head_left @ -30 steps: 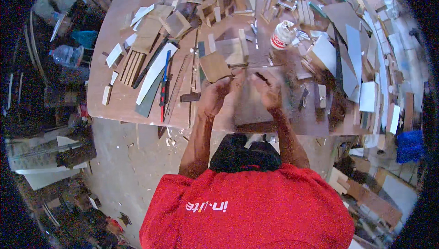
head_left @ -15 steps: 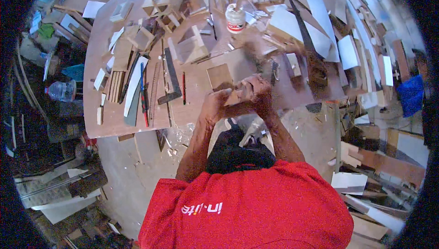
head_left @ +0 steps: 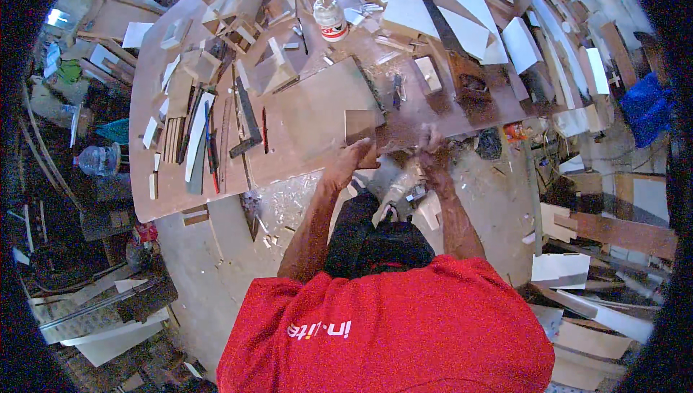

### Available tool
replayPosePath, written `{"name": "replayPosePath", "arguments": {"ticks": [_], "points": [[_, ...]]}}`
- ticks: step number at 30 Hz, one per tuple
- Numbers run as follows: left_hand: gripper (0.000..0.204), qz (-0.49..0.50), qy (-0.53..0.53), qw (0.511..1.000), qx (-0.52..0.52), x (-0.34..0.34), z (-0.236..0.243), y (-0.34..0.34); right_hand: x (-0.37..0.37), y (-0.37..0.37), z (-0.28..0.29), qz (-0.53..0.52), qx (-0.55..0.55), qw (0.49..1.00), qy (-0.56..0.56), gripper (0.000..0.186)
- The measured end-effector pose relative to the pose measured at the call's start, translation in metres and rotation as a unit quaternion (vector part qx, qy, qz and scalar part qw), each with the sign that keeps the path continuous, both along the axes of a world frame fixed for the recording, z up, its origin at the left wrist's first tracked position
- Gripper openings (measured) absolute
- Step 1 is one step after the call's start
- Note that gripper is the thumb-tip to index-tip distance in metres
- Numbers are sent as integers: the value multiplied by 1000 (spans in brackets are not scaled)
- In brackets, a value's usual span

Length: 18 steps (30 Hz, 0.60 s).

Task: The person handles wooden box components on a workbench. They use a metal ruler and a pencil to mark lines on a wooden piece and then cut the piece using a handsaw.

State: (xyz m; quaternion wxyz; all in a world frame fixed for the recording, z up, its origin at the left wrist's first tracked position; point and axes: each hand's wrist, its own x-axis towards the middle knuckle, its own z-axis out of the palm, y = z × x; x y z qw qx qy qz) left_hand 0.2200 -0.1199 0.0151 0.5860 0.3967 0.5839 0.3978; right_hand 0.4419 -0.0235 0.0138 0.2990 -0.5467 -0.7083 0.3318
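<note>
My left hand (head_left: 351, 161) is at the table's near edge, with thumb and fingers closed on a small square wooden piece (head_left: 360, 124). The piece's flat brown face stands out beyond the fingers, over the edge of a larger thin board (head_left: 328, 93) on the table. To the right and apart from it, my right hand (head_left: 434, 146) is smeared by motion just off the table edge. Whether it holds anything is not visible. Ahead of the hands lie a small dark tool (head_left: 397, 91) and a wooden block with a pale top (head_left: 428, 74).
A handsaw (head_left: 468, 79) with a wooden handle lies to the right. A white jar (head_left: 330, 20) stands at the back among offcuts. Left are a red pencil (head_left: 265, 132), a dark try square (head_left: 247, 126) and wooden strips. Shavings litter the floor (head_left: 289, 202).
My hands were together around the wooden piece; the right has parted from it to the right. The left still holds the piece. The whole view has shifted, moving the table's contents leftward.
</note>
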Motion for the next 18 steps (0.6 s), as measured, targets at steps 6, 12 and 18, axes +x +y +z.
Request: {"name": "replayPosePath", "arguments": {"ticks": [6, 12, 18], "points": [[28, 206, 65, 973, 87, 2, 40, 25, 31, 31, 6, -2, 21, 1000, -14, 25], [45, 124, 101, 981, 110, -44, 3, 35, -29, 55, -19, 48, 134, 990, -12, 23], [53, 96, 471, 868, 123, -51, -14, 60, -54, 81, -59, -93, 211, 962, -145, 22]]}}
